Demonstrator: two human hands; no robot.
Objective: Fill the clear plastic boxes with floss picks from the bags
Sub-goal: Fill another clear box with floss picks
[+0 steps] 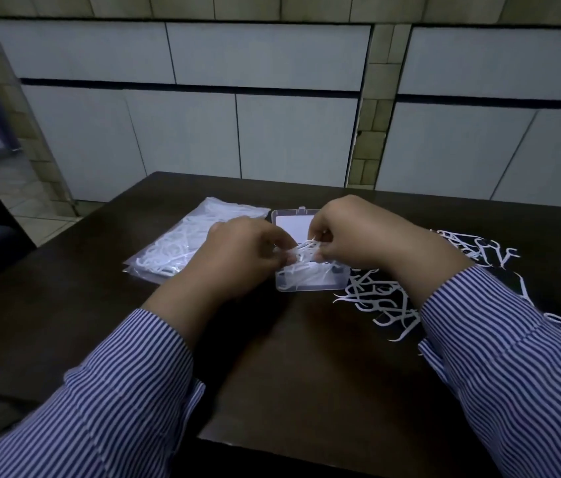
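Head view: your left hand (246, 248) and right hand (348, 232) both pinch one bunch of white floss picks (301, 251) between curled fingertips, just above the one open clear plastic box (310, 282), which already holds picks. Two stacked sealed bags (182, 248) lie left of the box; loose picks (380, 298), too many to count, lie scattered right.

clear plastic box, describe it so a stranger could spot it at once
On the dark table, look mid-way along the far side, right under both hands. The clear plastic box lies open there, lid back, between the bagged floss picks and loose floss picks: the only rigid container.
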